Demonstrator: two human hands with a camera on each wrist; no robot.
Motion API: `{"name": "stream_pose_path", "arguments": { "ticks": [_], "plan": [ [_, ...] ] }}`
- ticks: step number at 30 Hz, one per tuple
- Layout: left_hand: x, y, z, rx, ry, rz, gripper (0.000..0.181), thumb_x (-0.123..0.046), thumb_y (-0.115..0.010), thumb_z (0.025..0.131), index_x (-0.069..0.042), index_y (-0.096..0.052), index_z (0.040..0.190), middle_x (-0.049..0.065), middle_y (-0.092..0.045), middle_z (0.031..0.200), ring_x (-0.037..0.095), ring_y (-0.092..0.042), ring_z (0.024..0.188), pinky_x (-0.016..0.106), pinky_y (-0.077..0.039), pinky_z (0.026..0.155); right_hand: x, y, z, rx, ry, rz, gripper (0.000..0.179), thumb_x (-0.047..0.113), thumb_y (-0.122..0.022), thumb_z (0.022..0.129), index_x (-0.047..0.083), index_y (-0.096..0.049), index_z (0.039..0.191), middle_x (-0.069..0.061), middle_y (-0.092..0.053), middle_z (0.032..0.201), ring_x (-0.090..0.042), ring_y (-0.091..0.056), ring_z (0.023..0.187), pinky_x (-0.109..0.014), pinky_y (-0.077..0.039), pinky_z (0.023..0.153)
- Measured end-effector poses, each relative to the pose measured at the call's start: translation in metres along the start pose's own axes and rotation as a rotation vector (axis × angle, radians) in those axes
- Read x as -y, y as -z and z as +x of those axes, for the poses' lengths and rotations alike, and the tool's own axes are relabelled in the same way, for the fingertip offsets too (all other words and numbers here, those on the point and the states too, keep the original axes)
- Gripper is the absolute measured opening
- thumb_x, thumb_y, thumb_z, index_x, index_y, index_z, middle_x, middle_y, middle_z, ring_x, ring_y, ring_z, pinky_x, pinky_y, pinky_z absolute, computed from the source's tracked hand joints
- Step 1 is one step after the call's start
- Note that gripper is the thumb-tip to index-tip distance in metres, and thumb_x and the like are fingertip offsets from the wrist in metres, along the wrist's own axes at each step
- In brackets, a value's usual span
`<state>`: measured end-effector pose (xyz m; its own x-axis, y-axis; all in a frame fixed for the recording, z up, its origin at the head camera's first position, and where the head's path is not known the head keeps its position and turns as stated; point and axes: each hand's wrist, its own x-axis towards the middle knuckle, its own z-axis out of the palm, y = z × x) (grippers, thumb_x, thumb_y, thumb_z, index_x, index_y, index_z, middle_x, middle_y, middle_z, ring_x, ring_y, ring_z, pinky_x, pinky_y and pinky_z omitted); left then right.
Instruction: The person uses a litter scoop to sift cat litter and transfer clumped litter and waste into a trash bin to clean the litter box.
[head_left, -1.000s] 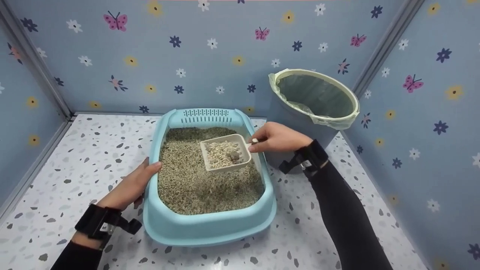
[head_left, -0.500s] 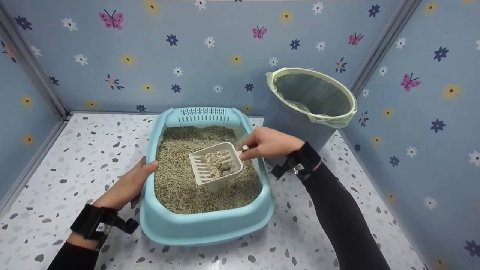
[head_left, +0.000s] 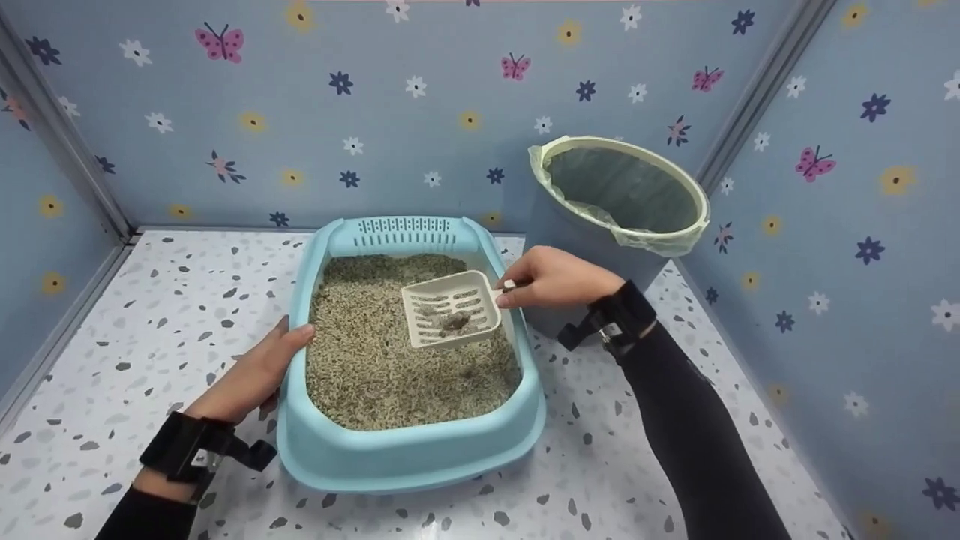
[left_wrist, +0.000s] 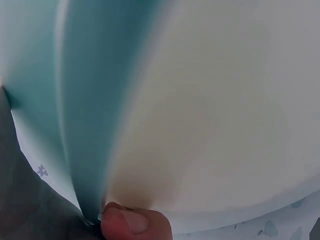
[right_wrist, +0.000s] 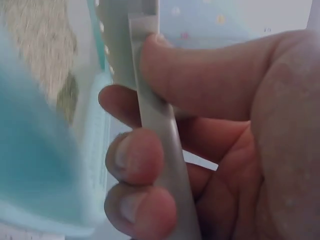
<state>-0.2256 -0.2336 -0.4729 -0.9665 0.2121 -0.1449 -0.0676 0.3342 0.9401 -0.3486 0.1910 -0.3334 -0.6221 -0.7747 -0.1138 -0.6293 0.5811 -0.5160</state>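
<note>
My right hand (head_left: 559,277) grips the handle (right_wrist: 162,135) of a slotted cream litter scoop (head_left: 450,289), fingers curled round it in the right wrist view. The scoop is held over the right half of a blue litter box (head_left: 412,457), with a dark clump (head_left: 454,322) and a few loose grains in its pan. Pellet litter (head_left: 360,360) covers the bottom of the box. My left hand (head_left: 259,367) holds the box's left side, its thumb (left_wrist: 135,222) over the rim and the other fingers mostly hidden outside the wall.
A grey-blue bin (head_left: 585,247) with a pale green liner (head_left: 660,241) stands behind and right of the box, close to my right hand. Flower-patterned walls (head_left: 420,150) enclose the back and sides. The floor (head_left: 180,300) is white with grey specks.
The scoop dipped left and forward, then came back right. Most of the loose litter in it has fallen through the slots, leaving the dark clump. The left hand stays on the rim.
</note>
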Motion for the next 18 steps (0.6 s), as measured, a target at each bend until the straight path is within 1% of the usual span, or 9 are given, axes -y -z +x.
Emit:
{"name": "stream_pose_path", "arguments": {
  "ticks": [1, 4, 6, 10, 12, 14, 15, 18],
  "plan": [
    [0.000, 0.000, -0.001, -0.002, 0.001, -0.002, 0.084, -0.061, -0.039, 0.117, -0.019, -0.004, 0.180, 0.007, -0.053, 0.070, 0.012, -0.039, 0.042, 0.029, -0.041, 0.036, 0.000, -0.001, 0.000, 0.012, 0.006, 0.000, 0.026, 0.034, -0.078, 0.106, 0.014, -0.082, 0.091, 0.010, -0.048, 0.066, -0.008, -0.039, 0.059, -0.028, -0.033, 0.059],
    [0.000, 0.001, -0.003, -0.004, 0.003, -0.007, 0.083, -0.062, -0.039, 0.117, -0.022, -0.003, 0.181, 0.008, -0.053, 0.072, 0.012, -0.039, 0.042, 0.029, -0.041, 0.036, -0.001, -0.005, -0.001, 0.030, 0.028, 0.023, 0.025, 0.040, -0.078, 0.106, 0.017, -0.086, 0.101, 0.011, -0.054, 0.069, -0.007, -0.042, 0.061, -0.027, -0.035, 0.061],
    [-0.001, 0.000, -0.003, 0.007, 0.000, -0.018, 0.082, -0.061, -0.039, 0.117, -0.024, -0.003, 0.181, 0.009, -0.055, 0.073, 0.012, -0.040, 0.042, 0.029, -0.041, 0.036, -0.005, -0.005, -0.003, 0.019, 0.026, 0.039, 0.026, 0.039, -0.078, 0.106, 0.015, -0.085, 0.098, 0.010, -0.050, 0.067, -0.008, -0.039, 0.059, -0.027, -0.033, 0.060],
    [-0.001, 0.000, -0.001, 0.017, -0.013, -0.014, 0.082, -0.060, -0.038, 0.118, -0.021, -0.002, 0.181, 0.011, -0.058, 0.073, 0.013, -0.041, 0.041, 0.029, -0.041, 0.035, -0.014, 0.000, -0.012, -0.006, -0.011, 0.062, 0.025, 0.035, -0.078, 0.106, 0.013, -0.083, 0.094, 0.010, -0.047, 0.067, -0.009, -0.037, 0.059, -0.027, -0.031, 0.059],
    [-0.002, 0.000, -0.002, 0.023, -0.016, -0.007, 0.082, -0.060, -0.037, 0.118, -0.020, -0.002, 0.180, 0.011, -0.059, 0.074, 0.013, -0.041, 0.041, 0.029, -0.042, 0.035, -0.014, 0.003, -0.015, -0.009, -0.026, 0.082, 0.024, 0.035, -0.078, 0.106, 0.013, -0.085, 0.097, 0.009, -0.047, 0.067, -0.009, -0.036, 0.059, -0.027, -0.030, 0.059],
    [-0.003, 0.002, -0.002, 0.021, -0.014, -0.001, 0.083, -0.061, -0.037, 0.117, -0.020, -0.002, 0.180, 0.010, -0.057, 0.073, 0.013, -0.041, 0.041, 0.030, -0.041, 0.035, -0.012, 0.002, -0.013, -0.025, -0.024, 0.086, 0.028, 0.036, -0.078, 0.106, 0.013, -0.082, 0.092, 0.009, -0.045, 0.066, -0.009, -0.035, 0.059, -0.028, -0.028, 0.058],
    [-0.003, 0.002, -0.002, 0.020, -0.013, -0.001, 0.083, -0.062, -0.037, 0.117, -0.020, -0.002, 0.180, 0.010, -0.057, 0.073, 0.013, -0.041, 0.042, 0.030, -0.041, 0.035, -0.010, 0.001, -0.010, -0.031, -0.019, 0.082, 0.026, 0.037, -0.078, 0.106, 0.015, -0.083, 0.093, 0.010, -0.046, 0.065, -0.009, -0.035, 0.059, -0.028, -0.029, 0.058],
    [-0.003, 0.002, -0.003, 0.009, -0.006, -0.004, 0.083, -0.063, -0.037, 0.117, -0.021, -0.004, 0.180, 0.011, -0.058, 0.075, 0.013, -0.041, 0.042, 0.030, -0.041, 0.035, 0.000, -0.005, 0.001, -0.011, 0.022, 0.055, 0.029, 0.039, -0.077, 0.106, 0.016, -0.081, 0.090, 0.011, -0.046, 0.066, -0.008, -0.037, 0.059, -0.028, -0.031, 0.059]
  ]
}}
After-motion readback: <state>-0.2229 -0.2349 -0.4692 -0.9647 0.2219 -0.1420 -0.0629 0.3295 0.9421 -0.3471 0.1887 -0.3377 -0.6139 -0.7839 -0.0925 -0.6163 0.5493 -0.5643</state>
